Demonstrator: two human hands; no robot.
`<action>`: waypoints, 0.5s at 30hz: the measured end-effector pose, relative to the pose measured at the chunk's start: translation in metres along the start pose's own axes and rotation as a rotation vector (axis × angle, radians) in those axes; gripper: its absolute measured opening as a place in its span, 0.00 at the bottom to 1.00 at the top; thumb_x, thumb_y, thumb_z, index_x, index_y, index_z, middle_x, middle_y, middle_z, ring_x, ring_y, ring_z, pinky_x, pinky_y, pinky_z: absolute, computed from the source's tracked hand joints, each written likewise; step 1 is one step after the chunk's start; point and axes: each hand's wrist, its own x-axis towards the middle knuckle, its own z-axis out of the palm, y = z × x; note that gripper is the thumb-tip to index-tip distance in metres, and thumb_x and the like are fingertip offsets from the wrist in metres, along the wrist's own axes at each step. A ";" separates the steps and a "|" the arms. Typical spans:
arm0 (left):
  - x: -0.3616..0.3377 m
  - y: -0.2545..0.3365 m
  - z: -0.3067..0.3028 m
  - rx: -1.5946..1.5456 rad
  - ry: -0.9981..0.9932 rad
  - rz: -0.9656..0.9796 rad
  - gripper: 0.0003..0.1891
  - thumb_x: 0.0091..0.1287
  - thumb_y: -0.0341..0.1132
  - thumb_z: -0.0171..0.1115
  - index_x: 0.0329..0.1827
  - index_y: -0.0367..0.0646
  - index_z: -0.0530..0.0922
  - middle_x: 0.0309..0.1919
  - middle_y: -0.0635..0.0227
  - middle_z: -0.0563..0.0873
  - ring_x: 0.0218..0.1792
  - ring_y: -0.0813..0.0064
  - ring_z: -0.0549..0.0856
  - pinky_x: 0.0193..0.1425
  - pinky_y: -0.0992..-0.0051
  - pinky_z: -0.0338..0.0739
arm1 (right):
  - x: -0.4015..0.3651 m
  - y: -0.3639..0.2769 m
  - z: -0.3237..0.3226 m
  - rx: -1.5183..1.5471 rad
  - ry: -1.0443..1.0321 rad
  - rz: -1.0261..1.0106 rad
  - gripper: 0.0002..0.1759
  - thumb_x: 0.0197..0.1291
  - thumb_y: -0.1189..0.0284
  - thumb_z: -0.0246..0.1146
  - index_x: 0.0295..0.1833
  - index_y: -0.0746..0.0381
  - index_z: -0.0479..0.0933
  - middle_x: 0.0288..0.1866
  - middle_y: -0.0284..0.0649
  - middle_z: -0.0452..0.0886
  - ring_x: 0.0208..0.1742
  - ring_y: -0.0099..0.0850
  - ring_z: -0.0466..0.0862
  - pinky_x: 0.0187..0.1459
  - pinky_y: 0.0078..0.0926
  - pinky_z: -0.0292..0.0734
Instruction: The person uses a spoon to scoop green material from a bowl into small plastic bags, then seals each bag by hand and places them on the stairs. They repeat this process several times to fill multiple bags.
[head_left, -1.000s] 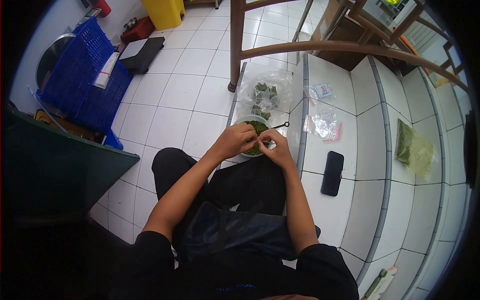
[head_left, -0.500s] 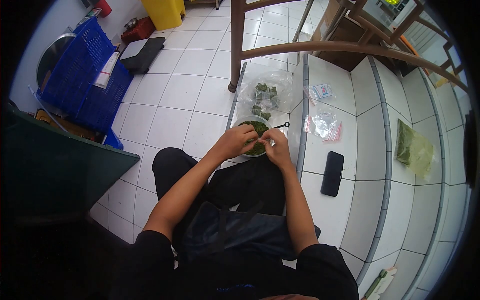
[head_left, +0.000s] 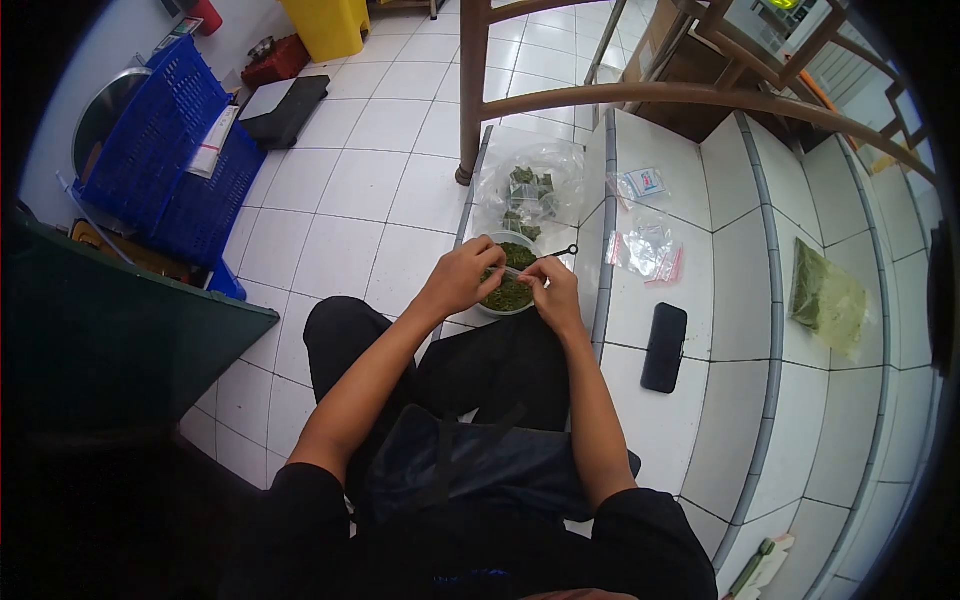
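A round, clear plastic tub [head_left: 512,236] holds chopped dry green leaves [head_left: 519,257] in front of my knees. Over it, my left hand [head_left: 460,280] and my right hand [head_left: 555,297] pinch the two upper corners of a small clear zip bag [head_left: 510,273]. The bag's pale top edge stretches between my fingertips, and green shows through below it. Beside the tub, the dark ring-ended handle of a utensil [head_left: 571,250] sticks out to the right. Just beyond lies a large clear plastic bag [head_left: 560,178] with several small filled green packets [head_left: 530,186] in it.
On the step to the right are empty zip bags [head_left: 650,252], a small labelled packet [head_left: 645,181] and a black phone [head_left: 664,348]. A large bag of green leaves [head_left: 828,300] rests on a higher step. Blue crates [head_left: 160,140] stand left; a brown metal railing [head_left: 474,90] rises ahead.
My fingers have drawn slightly apart, so the bag's top edge now stretches between them and more of the green below shows. Everything else stays in place.
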 end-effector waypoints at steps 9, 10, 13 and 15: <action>0.006 -0.001 -0.017 -0.074 0.058 -0.197 0.11 0.76 0.41 0.64 0.52 0.43 0.80 0.48 0.61 0.83 0.48 0.57 0.87 0.51 0.62 0.82 | -0.003 0.018 0.004 0.312 -0.332 0.348 0.06 0.73 0.74 0.66 0.44 0.65 0.79 0.34 0.38 0.84 0.35 0.26 0.83 0.39 0.28 0.78; 0.005 -0.002 -0.017 -0.055 0.074 -0.197 0.12 0.77 0.42 0.62 0.53 0.43 0.81 0.49 0.61 0.83 0.48 0.58 0.88 0.51 0.62 0.82 | -0.002 0.018 0.002 0.461 -0.381 0.457 0.07 0.76 0.72 0.64 0.48 0.65 0.78 0.34 0.37 0.85 0.35 0.24 0.84 0.40 0.25 0.78; 0.003 -0.003 -0.018 -0.016 0.009 -0.190 0.13 0.78 0.43 0.61 0.53 0.44 0.79 0.51 0.60 0.83 0.50 0.55 0.88 0.51 0.59 0.83 | 0.005 0.014 0.005 0.627 0.006 0.336 0.13 0.77 0.69 0.64 0.57 0.67 0.75 0.40 0.41 0.87 0.39 0.28 0.89 0.44 0.22 0.81; 0.003 -0.004 -0.016 -0.025 -0.018 -0.187 0.15 0.78 0.46 0.62 0.57 0.45 0.80 0.51 0.60 0.83 0.53 0.57 0.88 0.54 0.59 0.83 | 0.008 0.012 -0.001 0.637 0.144 0.366 0.32 0.76 0.68 0.65 0.78 0.67 0.63 0.51 0.49 0.87 0.50 0.37 0.91 0.57 0.31 0.85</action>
